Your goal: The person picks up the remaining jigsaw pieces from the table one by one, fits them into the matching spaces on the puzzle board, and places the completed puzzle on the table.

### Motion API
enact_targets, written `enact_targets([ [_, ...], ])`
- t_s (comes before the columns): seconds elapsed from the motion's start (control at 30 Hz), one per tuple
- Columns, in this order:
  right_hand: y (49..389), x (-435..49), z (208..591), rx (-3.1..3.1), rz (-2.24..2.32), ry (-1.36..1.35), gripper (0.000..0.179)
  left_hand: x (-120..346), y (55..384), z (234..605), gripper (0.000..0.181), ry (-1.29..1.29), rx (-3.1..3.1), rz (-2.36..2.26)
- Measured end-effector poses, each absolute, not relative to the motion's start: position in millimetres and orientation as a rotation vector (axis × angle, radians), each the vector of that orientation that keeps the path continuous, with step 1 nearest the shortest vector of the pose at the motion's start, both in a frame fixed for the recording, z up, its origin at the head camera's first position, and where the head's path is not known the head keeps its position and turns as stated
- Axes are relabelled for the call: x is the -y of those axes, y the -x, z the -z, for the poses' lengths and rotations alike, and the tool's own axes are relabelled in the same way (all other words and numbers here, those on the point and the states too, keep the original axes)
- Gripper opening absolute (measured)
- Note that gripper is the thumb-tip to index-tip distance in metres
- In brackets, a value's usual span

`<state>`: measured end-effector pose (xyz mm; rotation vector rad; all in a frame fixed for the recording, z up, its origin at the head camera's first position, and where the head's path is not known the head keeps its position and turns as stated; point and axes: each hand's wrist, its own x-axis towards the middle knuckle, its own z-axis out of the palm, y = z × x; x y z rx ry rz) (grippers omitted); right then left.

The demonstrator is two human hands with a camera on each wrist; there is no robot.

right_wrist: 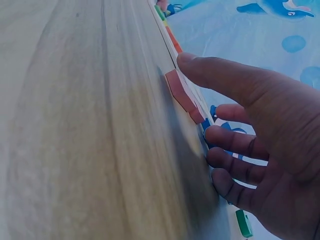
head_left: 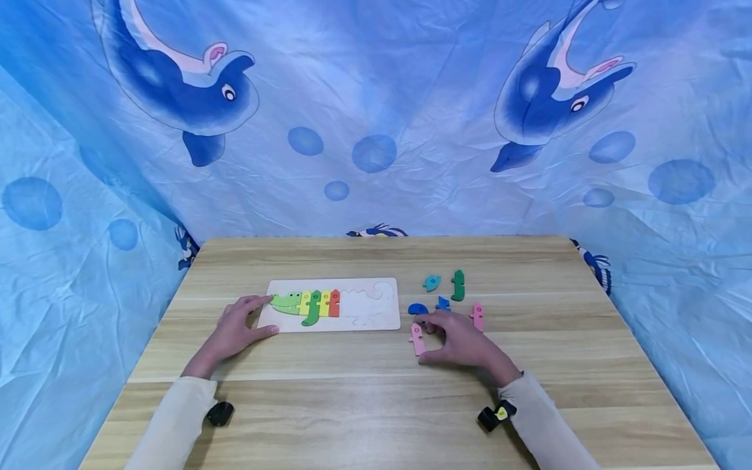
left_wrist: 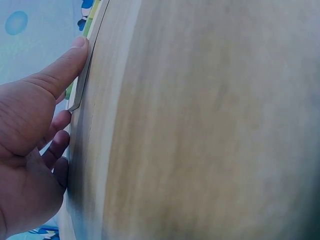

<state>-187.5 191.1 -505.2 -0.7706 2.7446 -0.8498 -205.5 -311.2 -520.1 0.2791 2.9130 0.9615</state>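
Observation:
A pale wooden puzzle board (head_left: 370,316) lies on the table, with a crocodile head (head_left: 286,302) and several yellow, green and orange body pieces set in it. My left hand (head_left: 237,329) rests at the board's left end, the thumb along its near edge and the index finger by the crocodile's snout. To the board's right, my right hand (head_left: 455,339) spreads thumb and fingers about a pink puzzle piece (right_wrist: 185,95) lying on the table. Whether the fingertips touch that piece cannot be told. A dark blue piece (head_left: 418,309) lies just beyond the fingers.
Several loose pieces lie around the right hand: a teal one (head_left: 431,282), a green one (head_left: 458,286), a blue one (head_left: 443,303) and another pink one (head_left: 478,317). A blue dolphin-print cloth (head_left: 376,78) hangs behind the wooden table (head_left: 352,405).

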Motion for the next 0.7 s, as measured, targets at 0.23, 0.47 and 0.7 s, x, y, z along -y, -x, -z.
enact_targets([
  [0.23,188.5,-189.2,506.5,-2.723,0.83,0.752,0.077,311.9,205.9,519.3,0.083,-0.279,-2.913,-0.96],
  [0.47,189.4,-188.3,511.6,-2.735,0.814,0.753,0.077,312.1,206.2,519.5,0.083,-0.271,-2.913,-0.957],
  [0.7,189.0,-185.6,510.1,-2.73,0.77,0.722,0.078,311.0,204.4,520.0,0.083,-0.256,-2.912,-0.964],
])
